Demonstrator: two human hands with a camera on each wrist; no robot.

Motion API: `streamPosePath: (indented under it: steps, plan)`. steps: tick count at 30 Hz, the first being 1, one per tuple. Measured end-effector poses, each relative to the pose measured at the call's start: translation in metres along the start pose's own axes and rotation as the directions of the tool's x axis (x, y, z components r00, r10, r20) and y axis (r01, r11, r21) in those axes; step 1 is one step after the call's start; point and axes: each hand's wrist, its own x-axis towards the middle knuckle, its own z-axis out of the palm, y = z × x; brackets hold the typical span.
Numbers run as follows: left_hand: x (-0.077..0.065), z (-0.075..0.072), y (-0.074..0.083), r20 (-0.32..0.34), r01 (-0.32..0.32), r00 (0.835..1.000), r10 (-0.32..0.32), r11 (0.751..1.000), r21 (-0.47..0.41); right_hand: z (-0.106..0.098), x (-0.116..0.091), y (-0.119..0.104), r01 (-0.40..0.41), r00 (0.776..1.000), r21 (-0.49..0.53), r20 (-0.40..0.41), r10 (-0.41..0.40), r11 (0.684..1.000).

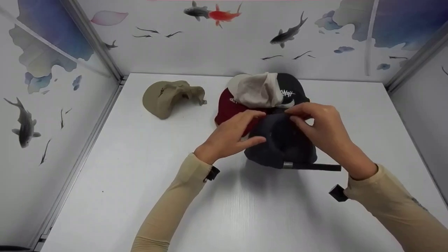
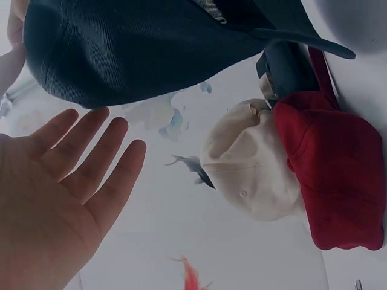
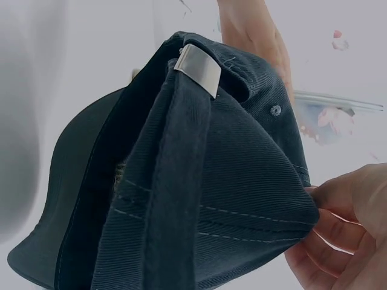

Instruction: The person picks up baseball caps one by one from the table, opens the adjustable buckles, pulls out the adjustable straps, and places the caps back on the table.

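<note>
My right hand (image 1: 325, 124) pinches the crown of a navy cap (image 1: 297, 141) between thumb and fingers. The cap hangs above the white table, its back strap (image 1: 320, 167) sticking out past a metal buckle (image 3: 199, 69). On the cap's other side, my left hand (image 1: 231, 134) has its fingers extended. In the left wrist view, that hand's fingertips (image 2: 100, 115) come right up to the fabric. Behind the cap are a dark red cap (image 1: 227, 108), a cream cap (image 1: 257, 91) and a black cap (image 1: 290, 84) with white lettering, bunched together and overlapping.
A khaki cap (image 1: 161, 99) lies apart at the back left of the white table (image 1: 140, 182). Pale walls (image 1: 224, 42) with painted fish and blue patches enclose the table on the back and both sides.
</note>
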Motion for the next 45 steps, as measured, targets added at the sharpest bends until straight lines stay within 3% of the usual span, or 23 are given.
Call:
streamPosePath:
  steps: [14,28,33,38,42,45]
  plan:
    - [0.000,0.011,0.006,-0.010,0.019,1.000,-0.019,1.000,-0.008,0.009,0.000,-0.006,-0.016,1.000,0.079,0.024,0.014,0.997]
    - [0.001,0.011,0.004,-0.120,-0.019,0.993,0.008,0.995,-0.093,0.014,-0.001,-0.002,-0.031,0.999,0.087,0.029,0.029,0.996]
    - [0.003,0.013,0.003,-0.161,0.005,0.987,-0.027,0.991,-0.133,0.016,-0.002,-0.001,-0.030,0.999,0.095,0.023,0.028,0.995]
    - [0.004,0.014,0.002,-0.208,0.052,0.974,-0.091,0.982,-0.184,0.018,-0.008,-0.006,0.082,0.996,0.038,-0.040,-0.080,0.996]
    - [0.003,0.013,0.002,-0.241,0.084,0.961,-0.135,0.974,-0.212,0.019,-0.016,-0.020,0.243,0.962,-0.020,-0.127,-0.244,0.970]
    - [0.003,0.013,0.002,-0.257,0.096,0.954,-0.154,0.970,-0.224,0.022,-0.024,-0.032,0.334,0.934,-0.037,-0.119,-0.336,0.942]
